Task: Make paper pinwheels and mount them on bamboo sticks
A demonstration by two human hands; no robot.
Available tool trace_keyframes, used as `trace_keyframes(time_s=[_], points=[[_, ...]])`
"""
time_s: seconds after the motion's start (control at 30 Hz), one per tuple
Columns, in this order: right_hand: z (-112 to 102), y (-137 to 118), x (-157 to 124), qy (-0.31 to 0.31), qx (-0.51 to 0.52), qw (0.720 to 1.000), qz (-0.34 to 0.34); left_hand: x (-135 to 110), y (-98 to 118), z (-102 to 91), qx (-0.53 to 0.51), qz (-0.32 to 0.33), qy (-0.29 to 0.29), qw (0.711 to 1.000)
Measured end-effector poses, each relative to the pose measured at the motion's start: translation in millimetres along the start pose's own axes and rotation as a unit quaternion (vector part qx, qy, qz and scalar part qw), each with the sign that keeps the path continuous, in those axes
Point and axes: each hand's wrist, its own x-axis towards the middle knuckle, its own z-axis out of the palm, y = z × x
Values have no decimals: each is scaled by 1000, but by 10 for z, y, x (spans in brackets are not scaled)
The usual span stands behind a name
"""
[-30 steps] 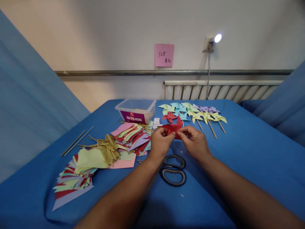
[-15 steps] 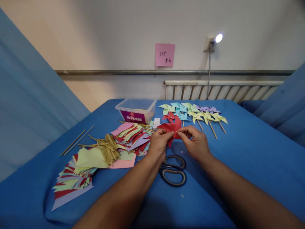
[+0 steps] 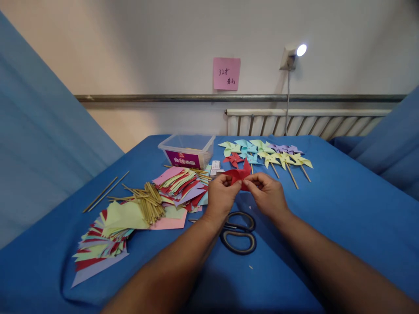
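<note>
A red paper pinwheel (image 3: 240, 173) with folded blades is held up over the table between both hands. My left hand (image 3: 222, 194) pinches its left side, fingers closed. My right hand (image 3: 266, 194) is closed too, thumb and fingertips pressed on the paper near its middle, close to the left thumb. Whether a pin or stick is at the pinwheel's centre, I cannot tell. Below the hands lie scissors (image 3: 240, 251) with dark handles, their blades partly hidden by my left forearm. Behind the held paper, another red pinwheel (image 3: 233, 159) rests on the table.
Several finished pinwheels (image 3: 273, 152) on sticks lie at the back right. A clear plastic box (image 3: 186, 150) stands behind coloured paper sheets (image 3: 181, 185). Further left are a heap of sticks (image 3: 149, 203), more cut paper (image 3: 101, 244) and two loose sticks (image 3: 104, 194) on the blue cloth (image 3: 327, 226).
My left hand has shifted slightly right, so both hands' fingertips now meet on the red pinwheel. Its blades appear drawn in more toward the middle.
</note>
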Motion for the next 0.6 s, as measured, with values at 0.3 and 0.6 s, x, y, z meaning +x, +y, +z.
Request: trace_keyframes(time_s=[0.3, 0.6], points=[[24, -16, -3, -5, 50, 998, 41, 13, -31, -4, 33, 12, 4, 999], [34, -63, 4, 26, 68, 997, 29, 29, -110, 13, -9, -15, -2, 1000]])
